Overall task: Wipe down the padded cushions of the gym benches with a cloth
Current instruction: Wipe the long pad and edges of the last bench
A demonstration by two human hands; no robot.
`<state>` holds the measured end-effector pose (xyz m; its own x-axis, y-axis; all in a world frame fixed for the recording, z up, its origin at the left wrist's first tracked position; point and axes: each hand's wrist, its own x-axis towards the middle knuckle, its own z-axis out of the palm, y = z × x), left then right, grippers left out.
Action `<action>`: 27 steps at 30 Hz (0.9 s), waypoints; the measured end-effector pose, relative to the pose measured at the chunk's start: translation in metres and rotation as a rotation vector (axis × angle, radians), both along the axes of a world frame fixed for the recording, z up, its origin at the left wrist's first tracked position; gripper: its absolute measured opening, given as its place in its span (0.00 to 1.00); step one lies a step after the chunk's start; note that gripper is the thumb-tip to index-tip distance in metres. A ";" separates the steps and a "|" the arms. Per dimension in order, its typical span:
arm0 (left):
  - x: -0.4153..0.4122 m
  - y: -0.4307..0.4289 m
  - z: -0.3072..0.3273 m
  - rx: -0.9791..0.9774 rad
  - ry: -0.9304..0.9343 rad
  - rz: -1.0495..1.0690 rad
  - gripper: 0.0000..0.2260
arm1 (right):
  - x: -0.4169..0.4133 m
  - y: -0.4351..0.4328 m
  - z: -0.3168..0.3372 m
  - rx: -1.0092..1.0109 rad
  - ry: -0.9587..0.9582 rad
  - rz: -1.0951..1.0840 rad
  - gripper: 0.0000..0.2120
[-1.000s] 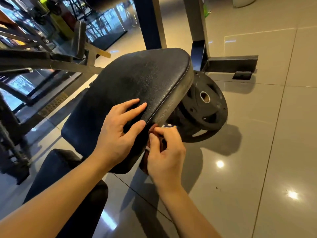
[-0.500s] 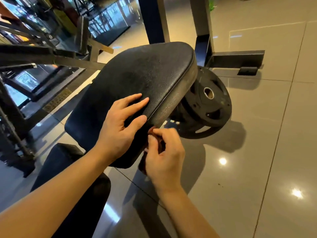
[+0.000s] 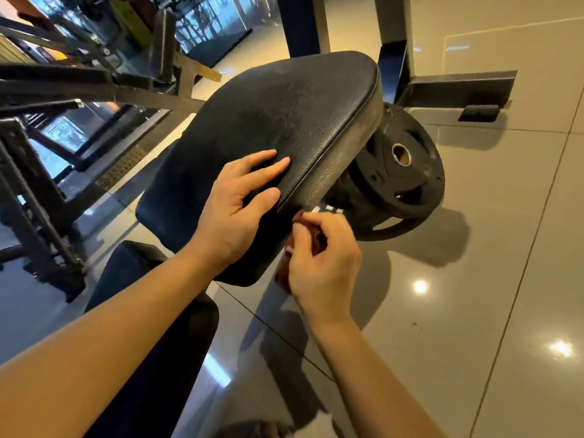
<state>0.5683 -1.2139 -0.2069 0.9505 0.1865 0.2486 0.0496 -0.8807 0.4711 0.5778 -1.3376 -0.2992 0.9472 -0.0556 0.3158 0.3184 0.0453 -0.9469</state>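
Resting flat on the black padded cushion [image 3: 284,115] near its right edge, the left hand [image 3: 234,213] had straight, spread fingers; the right hand [image 3: 322,260], fingers curled, pinched a mostly hidden reddish cloth [image 3: 282,275] against the cushion's worn side, near a weight plate [image 3: 401,178].

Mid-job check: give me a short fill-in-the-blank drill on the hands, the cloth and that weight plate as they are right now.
1. The left hand lies with straight fingers on the ___ of the cushion.
2. The right hand pinches the reddish cloth by the cushion's side; the left hand holds ___.
3. The weight plate beyond the cushion is coloured ___.

Missing words: top; nothing; black.
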 end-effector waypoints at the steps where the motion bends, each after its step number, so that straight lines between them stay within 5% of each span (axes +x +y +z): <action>1: 0.000 0.000 0.000 -0.003 0.006 0.003 0.20 | 0.019 -0.003 0.003 -0.006 0.017 -0.073 0.03; 7: -0.001 0.001 -0.001 -0.011 -0.005 0.007 0.20 | -0.051 0.001 0.014 0.010 0.006 0.140 0.05; 13: -0.002 -0.002 0.001 -0.005 0.017 0.008 0.19 | 0.035 -0.004 0.010 0.060 0.092 -0.088 0.03; 18: -0.002 0.002 -0.001 0.010 -0.007 0.002 0.20 | -0.050 0.000 0.022 0.147 0.063 0.186 0.06; 24: 0.000 0.000 -0.001 0.039 -0.003 0.016 0.20 | 0.105 -0.016 0.035 0.114 0.142 -0.159 0.03; 27: -0.001 -0.005 0.000 0.077 0.007 0.034 0.21 | 0.104 -0.019 0.031 0.113 0.128 -0.139 0.04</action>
